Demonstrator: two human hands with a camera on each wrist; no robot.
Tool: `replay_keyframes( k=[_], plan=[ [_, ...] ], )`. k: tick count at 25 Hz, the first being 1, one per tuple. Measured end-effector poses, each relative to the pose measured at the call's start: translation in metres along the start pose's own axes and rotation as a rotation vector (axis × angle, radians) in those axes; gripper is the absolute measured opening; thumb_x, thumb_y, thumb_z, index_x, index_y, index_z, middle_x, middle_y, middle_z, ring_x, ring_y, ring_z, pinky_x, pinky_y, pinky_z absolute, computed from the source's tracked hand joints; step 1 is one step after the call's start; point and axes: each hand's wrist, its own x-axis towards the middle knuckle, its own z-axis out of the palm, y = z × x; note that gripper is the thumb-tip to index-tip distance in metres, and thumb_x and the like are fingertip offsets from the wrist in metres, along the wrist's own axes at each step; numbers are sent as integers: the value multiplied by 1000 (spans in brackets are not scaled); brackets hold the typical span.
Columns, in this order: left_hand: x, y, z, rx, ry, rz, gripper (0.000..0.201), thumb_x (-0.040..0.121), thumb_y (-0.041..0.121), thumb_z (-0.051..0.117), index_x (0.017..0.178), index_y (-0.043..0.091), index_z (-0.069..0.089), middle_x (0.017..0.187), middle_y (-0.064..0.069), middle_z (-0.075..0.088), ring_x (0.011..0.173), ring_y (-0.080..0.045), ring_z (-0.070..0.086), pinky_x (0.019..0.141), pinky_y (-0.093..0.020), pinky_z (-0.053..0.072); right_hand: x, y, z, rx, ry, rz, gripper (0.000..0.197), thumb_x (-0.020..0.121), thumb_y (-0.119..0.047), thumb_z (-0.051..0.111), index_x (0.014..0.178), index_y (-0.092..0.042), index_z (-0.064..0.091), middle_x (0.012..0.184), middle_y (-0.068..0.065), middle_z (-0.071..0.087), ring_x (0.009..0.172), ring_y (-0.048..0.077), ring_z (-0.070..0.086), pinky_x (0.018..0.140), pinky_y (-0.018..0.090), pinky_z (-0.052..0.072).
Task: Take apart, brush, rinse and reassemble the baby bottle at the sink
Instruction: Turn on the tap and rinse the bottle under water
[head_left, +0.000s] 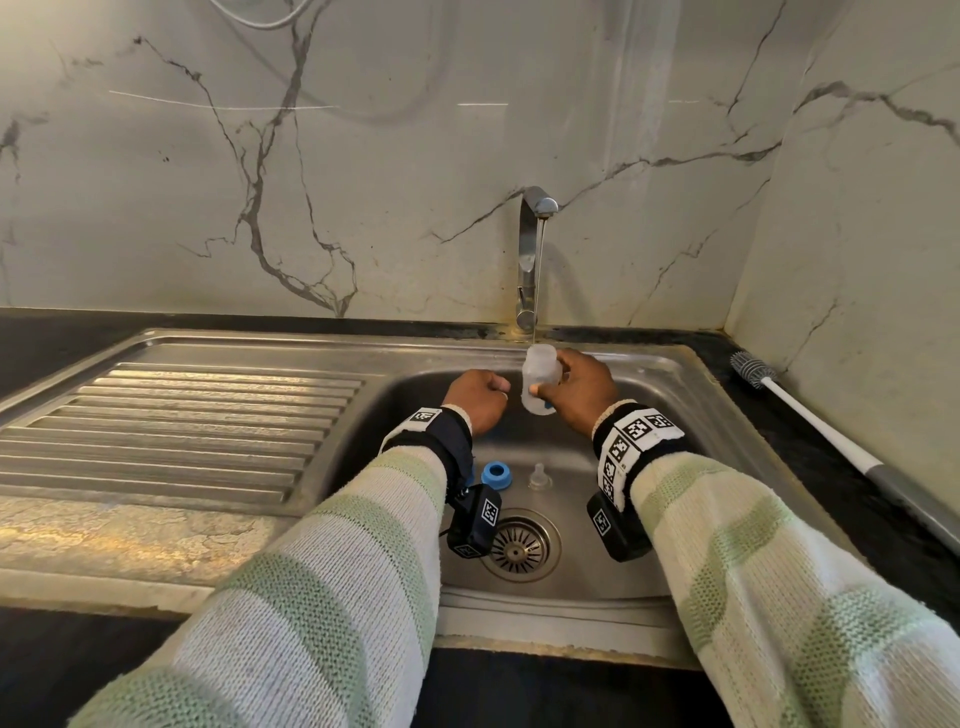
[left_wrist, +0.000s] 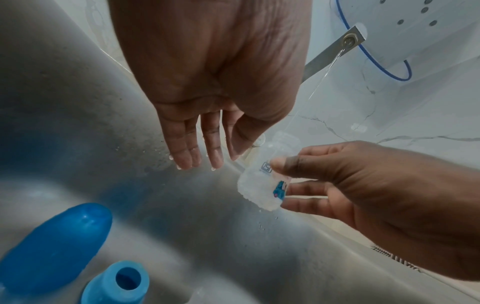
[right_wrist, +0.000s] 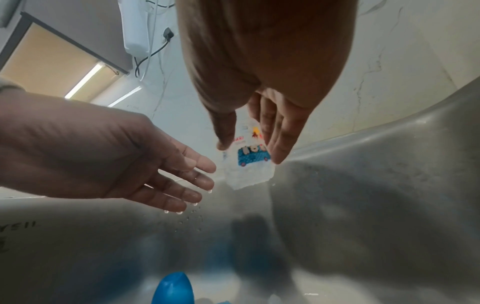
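Bottle body (head_left: 540, 382), pinched between the right hand's (head_left: 579, 392) thumb and fingers, fills under the running tap (head_left: 537, 208) above the sink (head_left: 670, 374), left hand (head_left: 475, 397) loose and empty alongside; keeping the mouth centred under the stream should rinse it best.

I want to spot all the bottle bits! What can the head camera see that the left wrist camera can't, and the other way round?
Only the head view shows the long white bottle brush on the black counter, the small clear teat on the sink floor and the round metal drain.

Only the left wrist view shows the rounded blue plastic cap and the blue picture on the bottle.

Both show the clear plastic bottle under the running tap, gripped by the right hand, the empty left hand, and the blue screw ring.
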Motion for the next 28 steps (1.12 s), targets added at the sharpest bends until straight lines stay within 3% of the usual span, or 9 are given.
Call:
replay_keyframes(
  k=[2,5,10,13,15,19,21,24,28],
  plan=[
    [-2,2,0,36,-12,13,27,92,9,52,112,13,70,112,-8,70,107,-22,63,100,-33,46,-1,-2,1,-42,-70,-22,48,76,-20,80,121,-13,65,111,3,68,100,20,64,85,31,50],
    [-2,5,-2,58,-5,14,25,92,10,53,109,14,71,112,-7,70,107,-22,63,101,-35,47,-1,-4,0,2,-19,-23,51,76,-19,80,124,-13,64,114,3,67,101,20,63,88,31,50],
    [-12,9,-6,117,-25,30,23,92,12,54,109,14,70,113,-6,70,107,-21,63,100,-32,46,-1,-7,-1,-13,7,2,50,75,-21,81,121,-12,65,111,5,68,98,22,64,83,31,52],
    [-22,10,-14,191,-60,39,19,93,18,57,99,14,74,103,-6,72,100,-22,64,90,-30,48,-12,-13,-8,-54,-225,18,46,78,-19,79,121,-14,64,113,6,69,95,20,66,78,28,51],
    [-30,12,-20,216,-160,16,19,93,20,60,100,12,76,99,-6,72,96,-22,65,86,-30,49,-25,-20,-16,-139,-367,67,51,80,-18,77,128,-14,59,115,6,67,91,18,64,71,25,52],
    [-51,21,-22,200,-310,-96,21,96,16,54,111,11,68,95,-3,69,87,-17,64,83,-34,54,-45,-28,-26,-638,-701,160,56,76,-25,77,129,-17,60,107,0,63,91,19,63,59,24,51],
    [-56,24,-23,207,-326,-110,22,97,18,53,114,13,66,98,-3,70,91,-18,66,86,-36,54,-47,-25,-22,-811,-808,189,48,71,-31,80,116,-15,69,107,4,69,95,21,66,65,30,56],
    [-60,29,-25,270,-334,-104,23,97,16,53,116,12,66,104,-6,71,99,-22,68,88,-37,55,-48,-25,-19,-926,-784,196,42,64,-42,82,96,-15,76,97,5,73,91,24,69,81,34,58],
    [-60,30,-31,429,-293,-57,23,94,17,57,110,8,71,106,-6,72,99,-24,68,90,-37,55,-47,-39,-23,-872,-699,131,39,73,-44,76,98,-13,75,96,4,73,88,21,68,78,32,57]
  ],
)
